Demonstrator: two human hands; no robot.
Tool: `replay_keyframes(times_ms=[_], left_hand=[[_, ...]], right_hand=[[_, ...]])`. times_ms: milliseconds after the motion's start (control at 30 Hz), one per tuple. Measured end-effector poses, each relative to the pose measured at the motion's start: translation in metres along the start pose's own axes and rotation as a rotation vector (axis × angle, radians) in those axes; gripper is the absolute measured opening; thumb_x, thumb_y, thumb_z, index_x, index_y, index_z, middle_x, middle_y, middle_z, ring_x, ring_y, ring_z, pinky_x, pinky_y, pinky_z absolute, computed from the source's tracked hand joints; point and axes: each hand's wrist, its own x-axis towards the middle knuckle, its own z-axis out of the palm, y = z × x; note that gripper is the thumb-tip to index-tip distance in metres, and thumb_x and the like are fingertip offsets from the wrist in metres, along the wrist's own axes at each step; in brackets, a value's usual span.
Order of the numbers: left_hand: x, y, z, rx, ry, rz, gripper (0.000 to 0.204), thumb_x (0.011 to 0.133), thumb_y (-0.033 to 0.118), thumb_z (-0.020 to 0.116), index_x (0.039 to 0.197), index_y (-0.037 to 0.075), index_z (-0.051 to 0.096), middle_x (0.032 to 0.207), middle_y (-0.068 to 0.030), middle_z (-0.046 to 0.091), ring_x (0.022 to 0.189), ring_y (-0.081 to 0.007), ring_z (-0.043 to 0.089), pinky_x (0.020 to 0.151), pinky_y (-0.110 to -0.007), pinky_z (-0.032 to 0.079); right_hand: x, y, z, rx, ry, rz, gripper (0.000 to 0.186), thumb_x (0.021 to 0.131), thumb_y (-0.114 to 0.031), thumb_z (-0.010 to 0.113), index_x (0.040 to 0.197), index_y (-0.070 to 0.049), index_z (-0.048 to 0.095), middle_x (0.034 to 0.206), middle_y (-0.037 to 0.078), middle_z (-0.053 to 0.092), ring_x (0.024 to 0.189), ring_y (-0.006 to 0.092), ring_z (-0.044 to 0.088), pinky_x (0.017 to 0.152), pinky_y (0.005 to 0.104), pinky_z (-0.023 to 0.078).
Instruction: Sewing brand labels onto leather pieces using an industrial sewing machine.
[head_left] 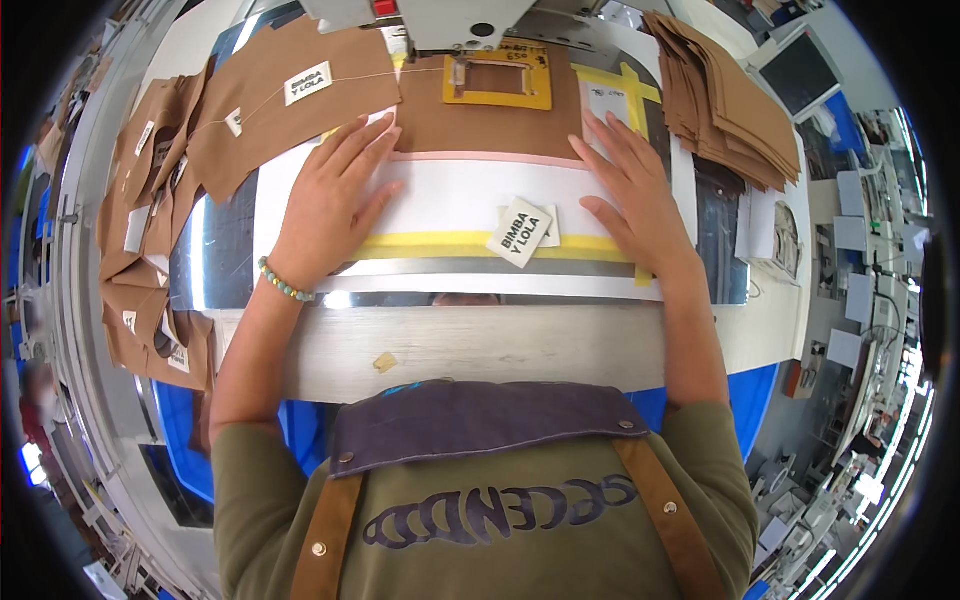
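Observation:
My left hand [340,190] lies palm down, fingers spread, at the left edge of a brown fabric piece [480,130] on a white taped board [430,200]. My right hand [625,185] rests open at that piece's right edge, near yellow tape. Under the grey sewing machine head [465,22] a yellow frame clamp [495,100] sits on the fabric. Two small white printed labels [522,232] lie on the board between my hands. Another brown piece [260,120] with a stitched label [308,83] and trailing thread lies left of my left hand.
Cut brown pieces hang bunched along the left [135,290]; a neat stack of them [725,110] lies back right, beside a monitor [795,72]. A white box [765,240] stands at the right. Blue bins [185,440] are below the pale table edge [470,350].

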Motion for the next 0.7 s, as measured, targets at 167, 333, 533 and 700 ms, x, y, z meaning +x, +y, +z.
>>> replay_keyframes(times_ms=[167,333,533,700], left_hand=[[0.001,-0.009,-0.001,-0.108,0.122,0.003,0.04,0.097,0.013,0.078,0.135,0.003,0.071,0.148,-0.0144,0.068,0.138,-0.0383,0.062,0.115,-0.047,0.051],[-0.002,-0.006,0.005,-0.021,0.015,0.025,0.051,0.101,0.025,0.075,0.149,0.01,0.067,0.163,-0.0111,0.058,0.152,-0.0374,0.05,0.124,-0.049,0.044],[-0.001,-0.005,0.009,0.055,0.008,0.02,0.05,0.103,0.028,0.075,0.149,0.011,0.068,0.164,-0.0104,0.057,0.154,-0.0377,0.048,0.125,-0.05,0.043],[-0.002,-0.006,0.006,0.027,-0.043,0.005,0.048,0.103,0.028,0.074,0.148,0.01,0.068,0.165,-0.0108,0.056,0.155,-0.0376,0.047,0.125,-0.05,0.042]], right_hand=[[-0.002,0.0,-0.008,0.026,-0.066,-0.014,0.057,0.106,-0.039,0.065,0.157,-0.013,0.062,0.175,0.01,0.043,0.164,0.0369,0.033,0.134,0.0545,0.026],[-0.004,0.003,-0.006,0.03,-0.08,-0.027,0.057,0.107,-0.04,0.064,0.157,-0.014,0.061,0.174,0.009,0.044,0.163,0.0362,0.034,0.135,0.0541,0.024],[-0.003,0.006,-0.003,0.036,-0.072,-0.034,0.056,0.109,-0.041,0.06,0.158,-0.014,0.061,0.174,0.01,0.045,0.163,0.0357,0.035,0.135,0.0543,0.024],[-0.003,0.007,-0.004,0.017,-0.08,-0.044,0.057,0.11,-0.04,0.06,0.159,-0.011,0.059,0.174,0.011,0.045,0.162,0.0361,0.036,0.135,0.055,0.024]])
